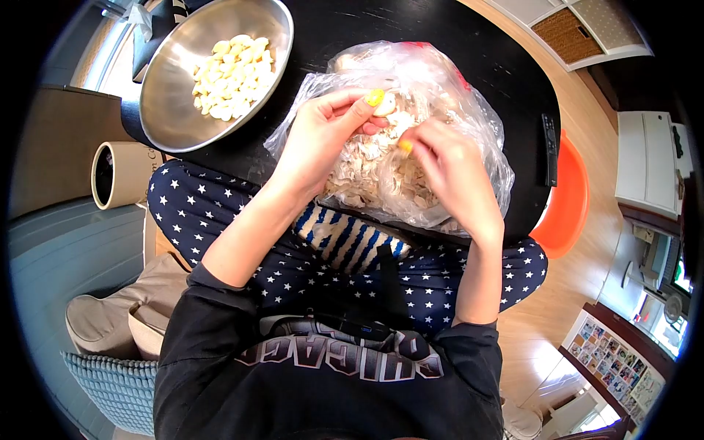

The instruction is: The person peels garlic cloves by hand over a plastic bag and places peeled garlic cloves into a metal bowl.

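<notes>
Between the thumb and fingers of my left hand [334, 125] is a pale, flat, rounded piece [386, 105]. My right hand [447, 161] is just to its right, fingers pinched together; whether anything small is between them is too blurred to tell. Both hands are over a clear plastic bag [488, 128] that lies open on the black table [330, 26]. Dry, papery, whitish-brown flakes [367, 172] fill the front of the bag. At the upper left, a steel bowl [165, 88] holds several similar pale yellow pieces [233, 77].
A black remote control [549, 150] lies at the table's right edge, beside an orange chair [568, 202]. Left of my knee is a cream-coloured container [132, 174]. A blue-and-white striped cloth [350, 238] sits at the table's front edge.
</notes>
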Demonstrator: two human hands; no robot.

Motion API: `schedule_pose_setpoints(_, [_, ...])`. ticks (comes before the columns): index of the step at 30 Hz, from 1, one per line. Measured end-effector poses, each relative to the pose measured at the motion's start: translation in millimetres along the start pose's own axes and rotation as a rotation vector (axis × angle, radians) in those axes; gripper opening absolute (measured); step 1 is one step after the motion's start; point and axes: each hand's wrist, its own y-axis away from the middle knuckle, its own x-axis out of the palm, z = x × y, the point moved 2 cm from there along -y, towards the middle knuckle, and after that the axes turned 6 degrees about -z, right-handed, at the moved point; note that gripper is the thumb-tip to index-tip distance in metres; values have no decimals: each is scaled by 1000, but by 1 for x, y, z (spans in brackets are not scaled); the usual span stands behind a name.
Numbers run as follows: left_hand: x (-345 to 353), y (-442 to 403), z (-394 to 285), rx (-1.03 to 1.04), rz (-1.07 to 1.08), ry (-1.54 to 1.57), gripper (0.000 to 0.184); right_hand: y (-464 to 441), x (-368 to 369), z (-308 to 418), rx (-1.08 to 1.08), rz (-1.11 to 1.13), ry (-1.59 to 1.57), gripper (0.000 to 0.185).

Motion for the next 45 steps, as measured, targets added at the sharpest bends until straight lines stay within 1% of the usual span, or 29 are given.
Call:
schedule_pose_setpoints(2, [4, 1, 1, -3, 0, -9, 23, -2, -3, -6, 142, -243, 19, 11])
schedule_pose_setpoints(3, [6, 1, 2, 7, -13, 20, 22, -4, -4, -1, 122, -311, -30, 12])
schedule_pose_setpoints(4, [7, 2, 3, 17, -27, 49, 22, -6, -4, 3, 123, -311, -30, 12])
schedule_pose_setpoints(6, [7, 2, 4, 33, -15, 34, 23, -8, -4, 10, 38, -419, -98, 14])
schedule_pose_setpoints(9, [7, 2, 5, 56, 22, -6, 23, -9, 0, 12, 12, -445, -121, 15])
schedule_pose_setpoints(13, [8, 4, 6, 66, 43, -34, 23, -8, 5, 9, 17, -449, -146, 12])
schedule_pose_setpoints(14, [7, 3, 6, 66, 42, -33, 23, -7, 5, 9, 11, -439, -108, 10])
schedule_pose_setpoints(16, [4, 2, 6, 28, -26, 3, 21, -7, 6, 10, 3, -428, -71, 9])
schedule_pose_setpoints(18, [2, 1, 5, 12, -18, 56, 22, -6, 8, 13, -18, -279, -128, 8])
schedule_pose_setpoints(19, [1, 1, 4, -4, -9, 108, 23, -5, 8, 13, -19, -277, -129, 8])
schedule_pose_setpoints(21, [3, 1, 3, -13, -29, 124, 23, -3, 10, 10, -21, -46, -136, 7])
schedule_pose_setpoints(22, [3, 1, 2, -23, -47, 139, 24, -2, 9, 10, -22, -44, -136, 7])
schedule_pose_setpoints(24, [2, 1, 2, -36, -41, 149, 25, -1, 8, 6, 72, -12, -61, 7])
schedule_pose_setpoints(25, [2, 2, 2, -50, -32, 158, 26, 0, 6, 2, 72, -10, -61, 7])
schedule_pose_setpoints(27, [3, 3, 0, -74, -14, 171, 27, 0, 3, -8, 154, -82, 116, 7])
schedule_pose_setpoints(28, [4, 4, 0, -99, 6, 181, 28, -1, 3, -8, 154, -82, 116, 7])
schedule_pose_setpoints(30, [4, 4, 2, -111, 36, 201, 26, -2, -1, -8, 262, -175, 45, 8])
schedule_pose_setpoints(31, [5, 3, 2, -122, 65, 220, 24, -2, 0, -9, 271, -245, -17, 7])
schedule_pose_setpoints(32, [6, 4, 3, -123, 66, 220, 24, -3, 0, -7, 272, -245, -17, 7])
schedule_pose_setpoints(34, [10, 6, 3, -155, 64, 210, 22, -6, -2, -2, 212, -381, -293, 10])
schedule_pose_setpoints(35, [9, 6, 4, -156, 65, 209, 22, -6, -1, -2, 214, -382, -294, 10])
schedule_pose_setpoints(37, [9, 5, 6, -188, 147, 299, 20, -6, 2, -4, 172, -388, -468, 16])
schedule_pose_setpoints(38, [7, 4, 9, -189, 148, 298, 20, -6, 1, -4, 174, -390, -468, 16])
schedule_pose_setpoints(40, [7, 1, 14, -260, 336, 455, 20, -6, 1, -2, 162, -354, -525, 18])
schedule_pose_setpoints(41, [5, 2, 15, -260, 336, 455, 20, -5, 1, -2, 162, -354, -525, 18])
schedule_pose_setpoints(43, [5, 3, 15, -275, 402, 544, 21, -4, 1, -3, 176, -341, -565, 18])
schedule_pose_setpoints(44, [8, 4, 14, -275, 402, 544, 21, -5, 1, -3, 176, -341, -565, 18])
schedule_pose_setpoints(45, [11, 6, 11, -259, 299, 468, 21, -5, 1, -3, 152, -362, -548, 17])
